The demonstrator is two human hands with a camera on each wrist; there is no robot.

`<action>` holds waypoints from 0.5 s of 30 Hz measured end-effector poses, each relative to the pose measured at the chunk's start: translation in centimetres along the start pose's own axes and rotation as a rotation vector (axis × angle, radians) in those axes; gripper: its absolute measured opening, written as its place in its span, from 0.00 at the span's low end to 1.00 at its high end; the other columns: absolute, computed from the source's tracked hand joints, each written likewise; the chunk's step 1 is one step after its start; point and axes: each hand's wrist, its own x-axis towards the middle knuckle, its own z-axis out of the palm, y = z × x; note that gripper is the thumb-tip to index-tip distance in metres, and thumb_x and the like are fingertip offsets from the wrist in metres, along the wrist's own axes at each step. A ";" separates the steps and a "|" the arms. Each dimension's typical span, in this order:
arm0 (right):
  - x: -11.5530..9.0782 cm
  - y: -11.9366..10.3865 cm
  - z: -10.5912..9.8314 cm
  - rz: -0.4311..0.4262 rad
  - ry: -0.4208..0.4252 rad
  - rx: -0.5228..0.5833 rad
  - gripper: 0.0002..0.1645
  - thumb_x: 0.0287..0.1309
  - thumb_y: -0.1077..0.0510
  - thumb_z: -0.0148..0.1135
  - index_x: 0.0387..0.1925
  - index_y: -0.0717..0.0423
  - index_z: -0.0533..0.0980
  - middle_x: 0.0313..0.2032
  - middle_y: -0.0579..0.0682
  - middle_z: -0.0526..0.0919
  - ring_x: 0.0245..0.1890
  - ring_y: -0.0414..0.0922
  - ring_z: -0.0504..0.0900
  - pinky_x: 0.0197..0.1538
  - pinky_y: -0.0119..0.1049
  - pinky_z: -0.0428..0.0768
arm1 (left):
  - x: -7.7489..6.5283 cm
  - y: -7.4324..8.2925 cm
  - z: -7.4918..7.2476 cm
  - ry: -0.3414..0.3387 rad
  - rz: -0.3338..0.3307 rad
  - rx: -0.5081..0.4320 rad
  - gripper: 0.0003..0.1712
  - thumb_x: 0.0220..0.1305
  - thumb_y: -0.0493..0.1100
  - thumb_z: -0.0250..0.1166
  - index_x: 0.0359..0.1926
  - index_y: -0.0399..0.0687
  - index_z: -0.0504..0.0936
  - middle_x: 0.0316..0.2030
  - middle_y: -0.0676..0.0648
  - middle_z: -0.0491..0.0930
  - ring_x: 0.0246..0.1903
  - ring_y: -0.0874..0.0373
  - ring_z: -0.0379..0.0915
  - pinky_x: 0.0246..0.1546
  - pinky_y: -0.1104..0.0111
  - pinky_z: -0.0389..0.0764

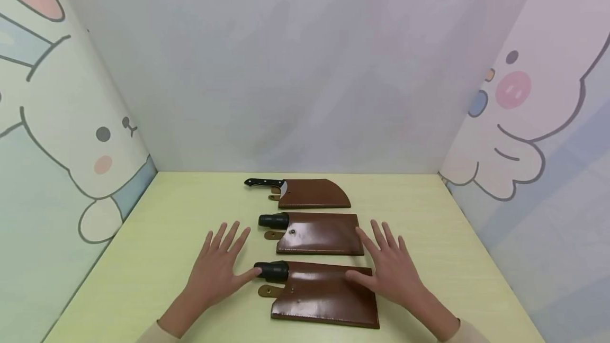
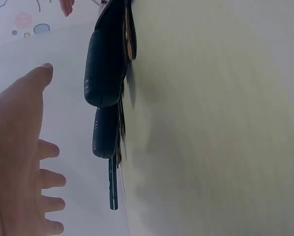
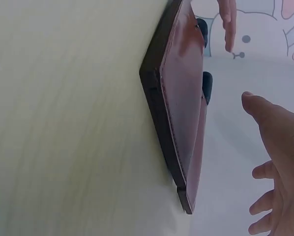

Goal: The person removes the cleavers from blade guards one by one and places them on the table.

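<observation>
Three cleavers in brown leather sheaths lie in a column, handles pointing left. The nearest sheathed cleaver [image 1: 329, 300] has a thick black handle [image 1: 275, 274] and a small snap strap [image 1: 270, 291]. Behind it lies the middle sheathed cleaver [image 1: 329, 237], much alike. The farthest sheathed cleaver [image 1: 314, 193] has a curved end and a slim riveted handle [image 1: 263, 182]. My left hand [image 1: 212, 271] is spread over the left side, its thumb overlapping the nearest handle in the head view; the left wrist view shows them apart. My right hand [image 1: 395, 271], fingers spread and holding nothing, hovers by the sheaths' right ends.
The pale yellow table [image 1: 181, 210] meets a grey-white back wall [image 1: 286, 94]. Side panels with cartoon animals, a left panel [image 1: 62, 136] and a right panel [image 1: 557, 158], enclose it.
</observation>
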 end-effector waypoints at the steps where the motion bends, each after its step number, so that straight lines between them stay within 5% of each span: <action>1: -0.2 -0.1 0.0 0.001 -0.010 0.008 0.60 0.51 0.17 0.61 0.77 0.43 0.63 0.77 0.63 0.59 0.76 0.66 0.57 0.64 0.75 0.63 | -0.3 0.3 0.1 -0.001 0.005 -0.011 0.55 0.60 0.80 0.58 0.78 0.53 0.64 0.77 0.41 0.59 0.77 0.37 0.50 0.74 0.40 0.50; 15: -3.1 -2.4 1.0 -0.010 -0.132 0.112 0.61 0.49 0.16 0.61 0.77 0.41 0.63 0.75 0.59 0.64 0.74 0.64 0.62 0.64 0.71 0.66 | -2.2 3.0 1.4 -0.051 0.082 -0.088 0.51 0.61 0.78 0.59 0.74 0.51 0.70 0.74 0.44 0.67 0.73 0.41 0.61 0.71 0.42 0.60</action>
